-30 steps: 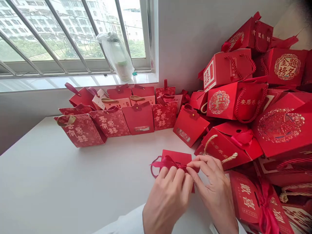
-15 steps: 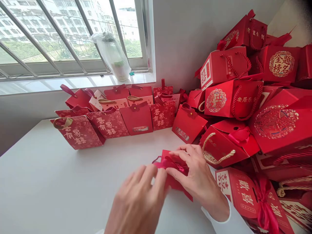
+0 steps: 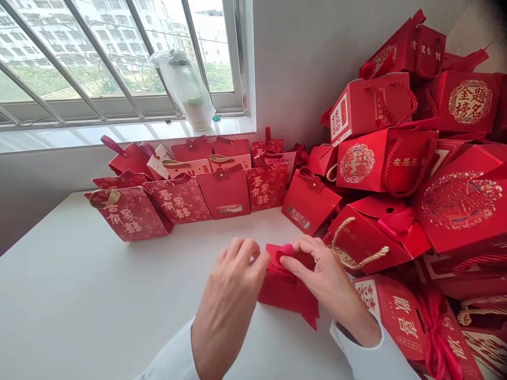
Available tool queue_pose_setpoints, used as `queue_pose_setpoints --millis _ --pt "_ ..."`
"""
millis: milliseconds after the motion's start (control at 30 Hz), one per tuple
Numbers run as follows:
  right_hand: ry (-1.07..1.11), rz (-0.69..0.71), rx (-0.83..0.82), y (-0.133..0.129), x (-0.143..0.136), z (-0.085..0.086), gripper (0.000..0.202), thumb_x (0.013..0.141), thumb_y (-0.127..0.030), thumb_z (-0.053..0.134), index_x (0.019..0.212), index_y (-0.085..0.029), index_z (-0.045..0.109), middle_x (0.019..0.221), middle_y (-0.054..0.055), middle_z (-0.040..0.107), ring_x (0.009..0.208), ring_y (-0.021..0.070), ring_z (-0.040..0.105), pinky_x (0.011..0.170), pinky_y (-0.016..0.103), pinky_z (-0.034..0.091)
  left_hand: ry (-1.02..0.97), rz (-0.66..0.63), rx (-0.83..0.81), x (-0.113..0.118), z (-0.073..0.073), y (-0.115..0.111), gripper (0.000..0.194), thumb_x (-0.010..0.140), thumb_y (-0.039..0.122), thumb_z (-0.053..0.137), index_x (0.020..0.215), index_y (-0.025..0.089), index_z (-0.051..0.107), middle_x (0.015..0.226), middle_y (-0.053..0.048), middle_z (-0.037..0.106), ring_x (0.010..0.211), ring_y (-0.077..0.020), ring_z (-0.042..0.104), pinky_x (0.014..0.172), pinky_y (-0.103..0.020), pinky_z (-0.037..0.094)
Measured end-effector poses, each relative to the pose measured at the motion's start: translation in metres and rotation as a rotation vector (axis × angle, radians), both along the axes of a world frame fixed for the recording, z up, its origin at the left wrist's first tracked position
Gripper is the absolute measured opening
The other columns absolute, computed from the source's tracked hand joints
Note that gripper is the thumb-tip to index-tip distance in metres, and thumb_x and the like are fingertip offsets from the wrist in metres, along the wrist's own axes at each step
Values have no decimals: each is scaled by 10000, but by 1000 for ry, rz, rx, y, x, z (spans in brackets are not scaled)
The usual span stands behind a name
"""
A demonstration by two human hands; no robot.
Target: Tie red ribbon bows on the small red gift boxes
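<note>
The white tabletop (image 3: 119,306) carries all of the boxes and bags that stand against the wall. On its right side is a tall pile of red boxes (image 3: 368,163), several with gold print and corded handles. Along the wall is a row of gift bags (image 3: 224,195), in red, pink and patterned panels. The left hand (image 3: 233,290) is at the near left of the work, its fingers curled; whether its grip holds anything cannot be told. The right hand (image 3: 330,277) is on the opposite side, its grip narrow, with thumb and forefinger pinched on the ribbon. The small red box (image 3: 275,290) rests on the tabletop between both hands, in front of the bags and left of the pile. Its visible faces are plain and deep red; a brighter panel rises at the back. The ribbon (image 3: 309,303) is red, with a loop at the right fingertips and a pointed tail hanging over the near right corner.
</note>
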State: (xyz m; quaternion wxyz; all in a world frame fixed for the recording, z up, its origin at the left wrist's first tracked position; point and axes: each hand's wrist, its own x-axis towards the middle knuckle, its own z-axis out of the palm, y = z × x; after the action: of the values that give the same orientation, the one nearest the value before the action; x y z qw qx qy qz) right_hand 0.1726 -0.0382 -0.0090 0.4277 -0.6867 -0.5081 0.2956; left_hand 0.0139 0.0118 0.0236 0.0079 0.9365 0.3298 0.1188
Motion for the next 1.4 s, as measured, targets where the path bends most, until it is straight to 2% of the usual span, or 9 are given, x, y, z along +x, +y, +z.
queue_pose_setpoints --millis 167,367,500,567,633,733,933,1067,1400 --pt "-85 -63 54 4 -3 -4 180 839 -215 599 673 -212 531 702 -52 557 765 149 488 680 259 368 -61 -257 230 -1 8 -20 263 790 -25 379 658 171 496 639 -6 486 518 -134 392 531 -278 326" --pt "-246 -94 106 9 -14 -13 272 835 -187 614 627 -197 438 671 -46 521 695 151 461 651 277 354 -92 -316 332 12 -29 -46 242 742 -5 408 580 174 423 543 2 428 462 -146 372 496 -306 248" --pt "-247 -92 168 6 -16 -15 156 855 -209 601 722 -210 521 761 -30 565 750 161 504 722 297 396 52 -341 194 3 -30 -39 174 771 51 500 657 179 466 608 4 495 520 -157 446 516 -303 303" --pt "-203 -100 225 -2 -13 -12 16 882 -243 570 880 -227 567 901 -13 594 845 164 538 762 290 422 132 -400 81 -7 -15 -29 129 782 103 568 706 184 502 660 5 536 574 -165 487 529 -300 332" --pt "-235 -170 302 -16 -9 -8 111 914 -258 514 1016 -237 553 1013 7 587 940 168 546 813 290 429 162 -421 -9 -13 3 -17 110 801 113 577 738 187 526 718 1 561 630 -171 509 554 -302 360" --pt "-379 -245 396 -41 -7 -7 113 927 -238 482 1016 -243 552 990 17 592 948 179 548 836 308 421 49 -420 -86 -11 18 1 173 886 67 446 817 176 561 848 -26 586 742 -168 517 667 -310 415" --pt "-595 -7 402 -70 -11 -26 250 867 -265 601 1103 -198 557 966 68 579 876 214 524 753 344 449 -220 -511 -222 9 -6 20 222 951 149 386 989 160 605 956 -44 626 1017 -184 479 858 -305 432" --pt "-685 18 397 -71 -13 -34 151 887 -168 555 1030 -192 599 935 62 597 847 200 530 742 331 446 -308 -472 -285 16 -20 23 191 928 168 454 898 172 643 882 -28 644 972 -172 481 842 -284 445" --pt "-652 0 480 -71 -18 -27 129 905 -114 502 879 -203 591 776 15 632 700 162 551 689 322 410 -245 -358 -489 18 -24 28 107 857 180 579 787 203 657 810 2 655 815 -149 509 774 -275 444"
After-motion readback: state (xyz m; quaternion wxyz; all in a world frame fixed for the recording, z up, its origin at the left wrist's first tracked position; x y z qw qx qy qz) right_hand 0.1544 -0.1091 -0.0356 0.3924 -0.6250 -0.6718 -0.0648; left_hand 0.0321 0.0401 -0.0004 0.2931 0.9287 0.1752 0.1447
